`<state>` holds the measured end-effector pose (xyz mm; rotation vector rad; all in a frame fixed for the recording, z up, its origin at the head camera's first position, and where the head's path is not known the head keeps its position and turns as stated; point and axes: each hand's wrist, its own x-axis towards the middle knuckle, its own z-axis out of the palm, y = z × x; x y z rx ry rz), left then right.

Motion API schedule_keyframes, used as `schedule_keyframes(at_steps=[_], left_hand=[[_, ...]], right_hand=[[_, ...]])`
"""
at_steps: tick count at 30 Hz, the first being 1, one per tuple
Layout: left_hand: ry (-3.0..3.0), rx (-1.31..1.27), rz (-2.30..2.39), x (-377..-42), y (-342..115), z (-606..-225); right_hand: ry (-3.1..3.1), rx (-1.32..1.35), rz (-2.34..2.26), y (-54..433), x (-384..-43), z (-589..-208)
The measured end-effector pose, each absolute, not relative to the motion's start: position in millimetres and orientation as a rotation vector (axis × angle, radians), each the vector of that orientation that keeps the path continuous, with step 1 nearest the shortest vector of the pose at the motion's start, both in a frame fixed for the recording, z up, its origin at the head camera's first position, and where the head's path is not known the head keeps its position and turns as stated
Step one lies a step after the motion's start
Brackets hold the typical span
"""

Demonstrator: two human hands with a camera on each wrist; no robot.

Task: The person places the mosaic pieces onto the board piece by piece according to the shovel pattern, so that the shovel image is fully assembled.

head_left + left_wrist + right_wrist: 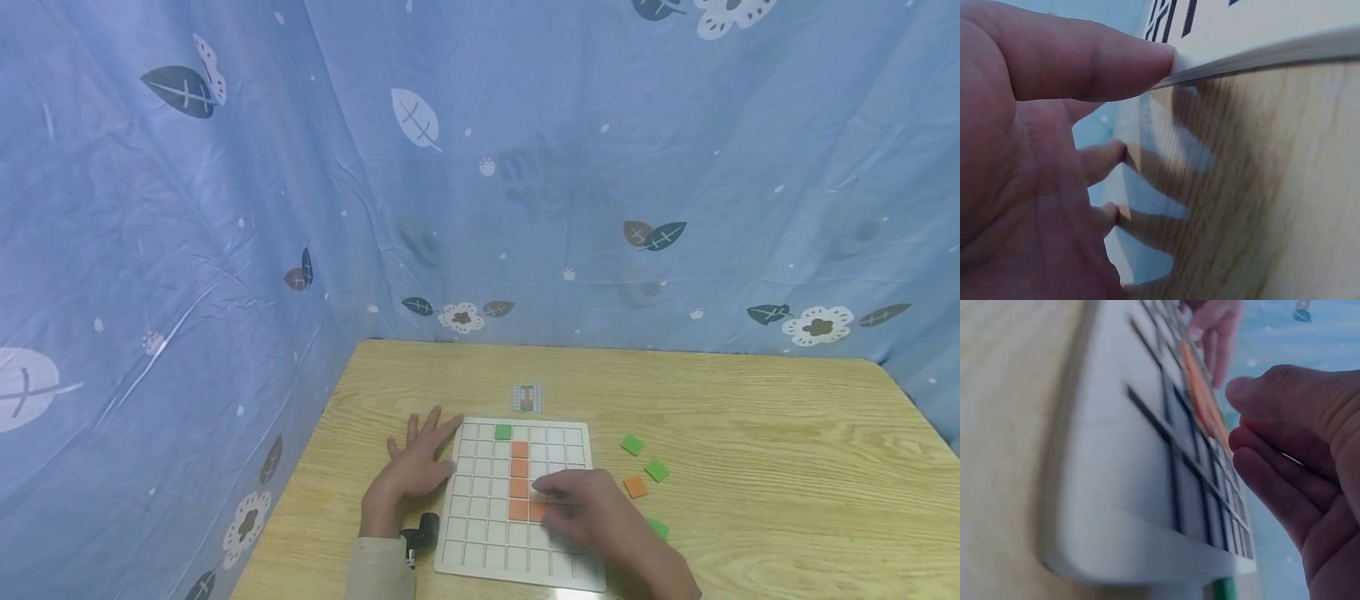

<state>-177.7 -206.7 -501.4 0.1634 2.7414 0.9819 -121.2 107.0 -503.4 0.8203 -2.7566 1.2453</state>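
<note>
A white grid board (480, 553) lies on the wooden table. Orange square tiles (519, 468) form a column in it, with another orange tile (537, 512) beside the column's lower end. One green tile (503, 432) sits in the top row. My left hand (416, 468) rests at the board's left edge, fingers spread, its thumb (1104, 59) touching the board's side. Over the lower right of the board hovers my right hand (592, 517), fingertips close to the orange tiles. In the right wrist view its fingers are loosely bent, with nothing visible between them.
Loose green tiles (632, 444) and an orange tile (635, 487) lie right of the board. A small printed card (527, 398) with a grid pattern lies behind it. A blue patterned curtain (570, 208) hangs along the table's back and left. A black device (425, 533) is at the left wrist.
</note>
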Motion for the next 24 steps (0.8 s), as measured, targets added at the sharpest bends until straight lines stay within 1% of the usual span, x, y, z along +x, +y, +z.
schedule_keyframes(at_steps=[7,10,15,24], left_hand=[[2.744,0.152,0.971,-177,-205,-500],[2.743,0.146,0.974,-177,-204,-500],[2.751,0.140,0.967,-177,-203,-499],[2.782,0.117,0.927,-176,-201,-497]], right_hand=[[-2.796,0.563,1.366,134,-124,-487],[-2.744,0.514,1.377,150,-128,-483],[-2.626,0.512,1.313,178,-131,-477],[-2.605,0.328,1.321,222,-136,-477]])
